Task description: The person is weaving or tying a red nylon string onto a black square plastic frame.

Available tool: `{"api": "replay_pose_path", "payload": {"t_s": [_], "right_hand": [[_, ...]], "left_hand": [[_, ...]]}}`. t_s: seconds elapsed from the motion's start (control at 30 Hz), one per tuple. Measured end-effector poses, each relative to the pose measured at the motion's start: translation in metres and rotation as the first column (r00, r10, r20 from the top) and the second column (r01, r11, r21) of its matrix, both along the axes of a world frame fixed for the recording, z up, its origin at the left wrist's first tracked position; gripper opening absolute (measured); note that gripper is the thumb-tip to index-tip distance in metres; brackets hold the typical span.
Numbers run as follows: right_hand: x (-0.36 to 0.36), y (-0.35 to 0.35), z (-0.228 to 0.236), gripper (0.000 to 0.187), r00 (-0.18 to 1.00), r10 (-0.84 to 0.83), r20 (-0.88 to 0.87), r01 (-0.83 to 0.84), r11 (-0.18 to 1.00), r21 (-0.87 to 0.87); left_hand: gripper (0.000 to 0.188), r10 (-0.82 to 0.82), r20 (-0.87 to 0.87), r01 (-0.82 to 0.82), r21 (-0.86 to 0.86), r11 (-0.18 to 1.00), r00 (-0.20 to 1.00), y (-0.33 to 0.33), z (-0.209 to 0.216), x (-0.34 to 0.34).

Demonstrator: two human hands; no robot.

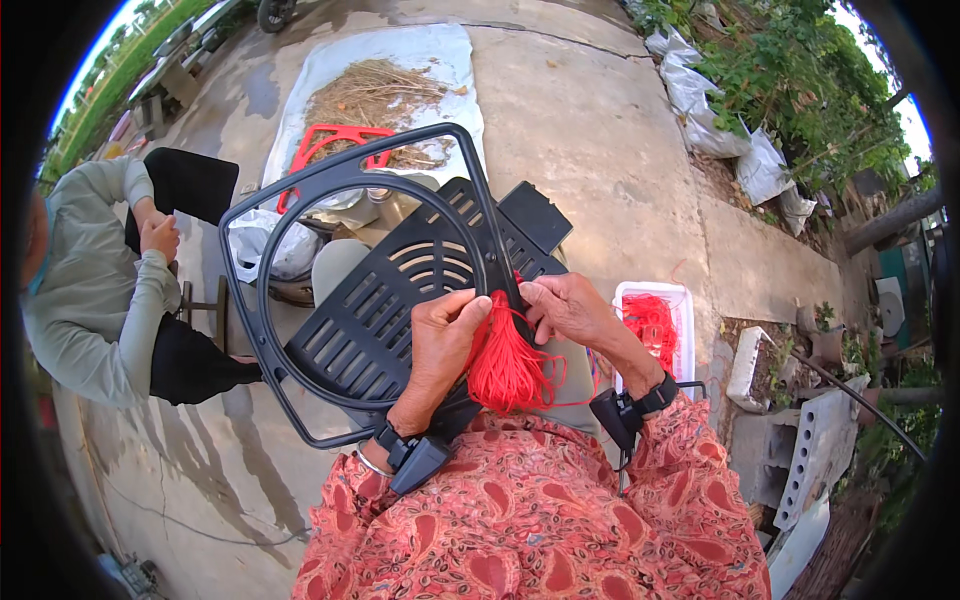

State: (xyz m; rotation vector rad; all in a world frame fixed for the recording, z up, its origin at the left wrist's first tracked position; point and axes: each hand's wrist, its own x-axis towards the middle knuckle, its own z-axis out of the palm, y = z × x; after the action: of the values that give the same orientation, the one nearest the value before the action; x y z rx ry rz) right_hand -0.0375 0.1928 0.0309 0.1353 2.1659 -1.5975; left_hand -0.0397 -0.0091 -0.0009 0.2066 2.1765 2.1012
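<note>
A black frame [484, 190] with a large round ring inside it rests tilted across my lap. A thick bundle of red cord [512, 372] hangs from the frame's near right corner, its loose strands fanned out toward me. My left hand [442, 338] is closed, thumb and fingers pinching red strands beside the ring. On the other side of the bar, my right hand [572, 312] is closed with its fingertips pinched at the top of the bundle. Exactly which strands it grips is hidden. Under the frame lies a black slatted plastic panel [355, 325].
To my right stands a white plastic basket [686, 312] holding more red cord [650, 325]. A person [95, 270] sits at the left with hands together. Ahead, dry stalks [375, 92] lie on a white sheet [458, 75] near a red frame [350, 132]. Concrete blocks [820, 450] stand at right.
</note>
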Motion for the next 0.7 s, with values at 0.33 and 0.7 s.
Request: {"api": "replay_pose_path", "payload": {"t_s": [0.33, 0.7], "right_hand": [[-0.021, 0.002, -0.004, 0.031, 0.979, 0.046, 0.198, -0.040, 0.999, -0.035], [-0.061, -0.012, -0.032, 0.013, 0.998, -0.058, -0.029, 0.056, 0.995, -0.077]], "left_hand": [[0.012, 0.013, -0.012, -0.013, 0.026, 1.000, 1.000, -0.001, 0.003, 0.008], [0.014, -0.149, -0.037, 0.146, -0.070, 0.987, 0.988, -0.002, 0.027, 0.025]]}}
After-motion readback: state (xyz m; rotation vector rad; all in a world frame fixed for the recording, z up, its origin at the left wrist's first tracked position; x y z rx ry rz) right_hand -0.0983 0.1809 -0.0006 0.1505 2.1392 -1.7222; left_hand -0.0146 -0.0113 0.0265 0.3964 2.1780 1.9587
